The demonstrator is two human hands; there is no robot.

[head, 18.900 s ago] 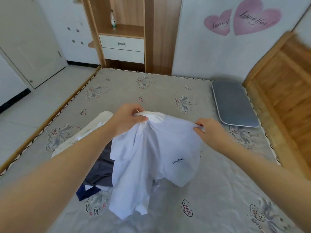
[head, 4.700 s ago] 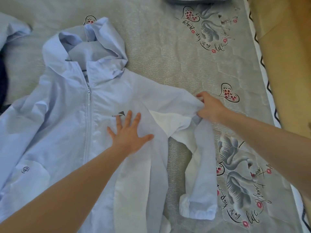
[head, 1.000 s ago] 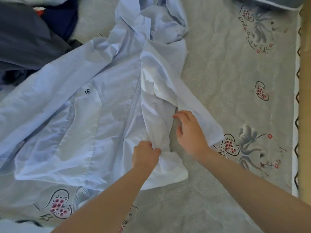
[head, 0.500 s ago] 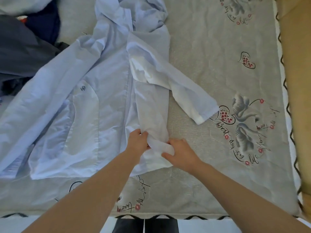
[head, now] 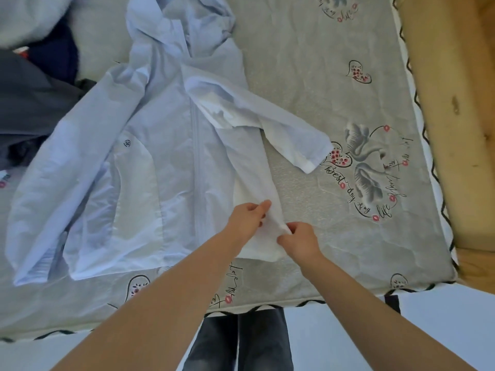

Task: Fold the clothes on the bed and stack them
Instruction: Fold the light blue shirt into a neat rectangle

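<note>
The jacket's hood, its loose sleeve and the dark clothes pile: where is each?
hood (head: 184,25), head view, on its crumpled middle.
loose sleeve (head: 289,129), head view, midway along its length.
dark clothes pile (head: 32,95), head view, on the grey garment.

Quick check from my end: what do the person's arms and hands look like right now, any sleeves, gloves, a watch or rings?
Both forearms are bare from the frame edge to the wrist, with no sleeves in view. The left hand and right hand wear no gloves, and no watch, bracelet or ring shows. Dark jeans show below.
</note>
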